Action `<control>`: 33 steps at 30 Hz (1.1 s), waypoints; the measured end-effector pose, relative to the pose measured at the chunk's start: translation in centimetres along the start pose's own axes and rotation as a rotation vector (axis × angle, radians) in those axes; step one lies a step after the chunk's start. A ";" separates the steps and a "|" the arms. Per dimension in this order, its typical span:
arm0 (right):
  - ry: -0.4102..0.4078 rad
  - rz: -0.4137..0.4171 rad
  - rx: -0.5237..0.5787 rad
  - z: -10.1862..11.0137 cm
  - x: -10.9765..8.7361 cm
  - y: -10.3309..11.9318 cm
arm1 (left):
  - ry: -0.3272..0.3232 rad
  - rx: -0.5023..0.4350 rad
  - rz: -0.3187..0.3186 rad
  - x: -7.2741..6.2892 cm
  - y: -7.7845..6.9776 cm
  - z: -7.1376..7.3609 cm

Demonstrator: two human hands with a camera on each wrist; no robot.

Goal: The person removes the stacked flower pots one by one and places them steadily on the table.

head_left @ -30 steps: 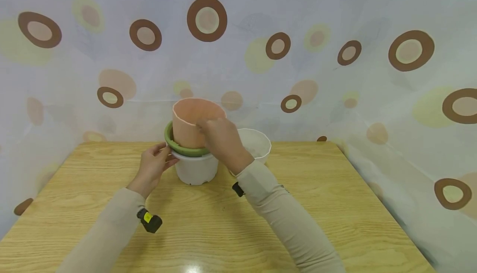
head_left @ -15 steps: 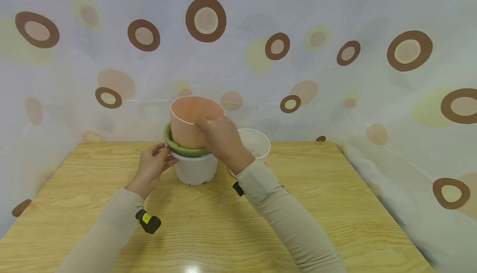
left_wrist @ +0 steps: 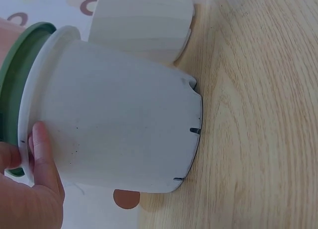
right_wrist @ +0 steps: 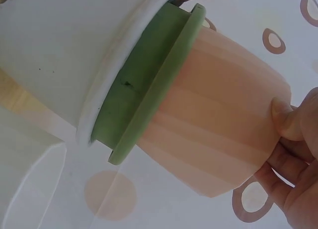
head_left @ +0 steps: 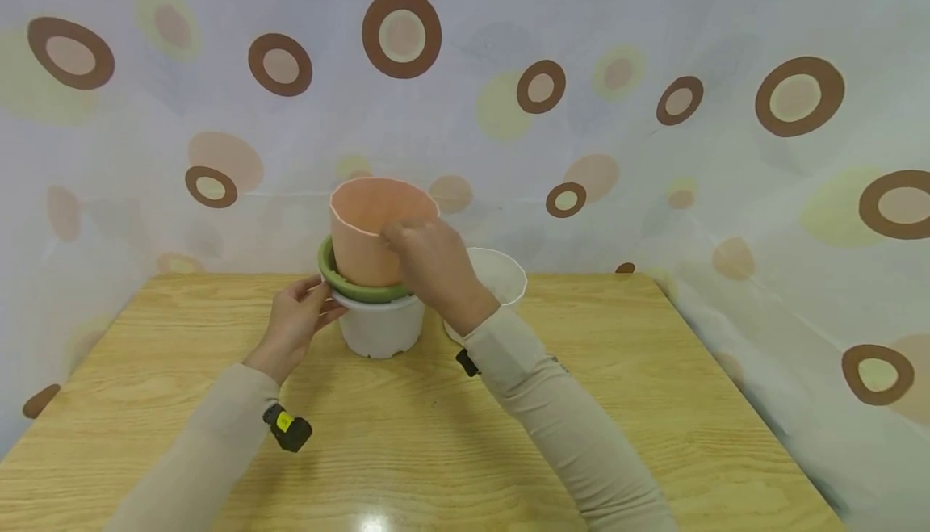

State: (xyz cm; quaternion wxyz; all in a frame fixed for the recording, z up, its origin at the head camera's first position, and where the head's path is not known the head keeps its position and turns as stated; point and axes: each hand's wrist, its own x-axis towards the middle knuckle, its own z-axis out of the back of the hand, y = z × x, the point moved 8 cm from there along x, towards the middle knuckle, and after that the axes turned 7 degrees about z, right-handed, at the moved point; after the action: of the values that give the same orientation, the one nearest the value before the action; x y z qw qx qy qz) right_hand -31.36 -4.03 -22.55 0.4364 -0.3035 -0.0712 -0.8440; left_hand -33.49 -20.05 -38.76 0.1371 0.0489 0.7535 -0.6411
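In the head view a peach flowerpot (head_left: pixel 359 251) stands inside a green flowerpot (head_left: pixel 372 295), which is nested in a white flowerpot (head_left: pixel 381 328) on the table. My right hand (head_left: pixel 437 270) pinches the peach pot's rim, with the thumb on its outer wall in the right wrist view. At the white pot's left side, my left hand (head_left: pixel 293 324) grips its rim. The left wrist view shows a finger (left_wrist: pixel 43 157) under that rim and the thumb over it. Only the green pot's upper band (right_wrist: pixel 134 82) shows between the other two; its lower part is hidden.
A second white pot (head_left: pixel 500 270) stands to the right of the stack, partly behind my right hand and wrist. Behind the wooden table (head_left: pixel 407 443) hangs a sheet with a circle pattern (head_left: pixel 617 15), which also runs along the right side.
The peach pot has risen slightly in the green pot, along with my right hand. My left hand keeps its hold on the white rim.
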 end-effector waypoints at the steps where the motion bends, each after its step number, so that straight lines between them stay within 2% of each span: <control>1: 0.000 0.001 -0.002 0.1 0.0 0.0 | -0.002 0.002 0.001 0.0 0.0 0.0; 12: -0.021 0.017 -0.009 1.6 0.1 -0.1 | -0.007 0.006 0.004 0.1 0.1 0.1; 24: -0.105 0.051 -0.048 3.4 -0.1 -0.4 | -0.007 0.018 -0.002 0.2 0.0 0.0; 33: -0.138 0.057 -0.031 4.2 -0.3 -0.3 | 0.009 -0.020 0.011 -0.1 -0.2 -0.2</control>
State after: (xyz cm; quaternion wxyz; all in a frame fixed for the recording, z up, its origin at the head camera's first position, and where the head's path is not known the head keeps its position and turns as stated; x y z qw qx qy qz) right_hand -29.58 -2.01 -19.30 0.4498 -0.3695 -0.0792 -0.8093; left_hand -33.48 -19.90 -38.56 0.1378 0.0547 0.7603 -0.6324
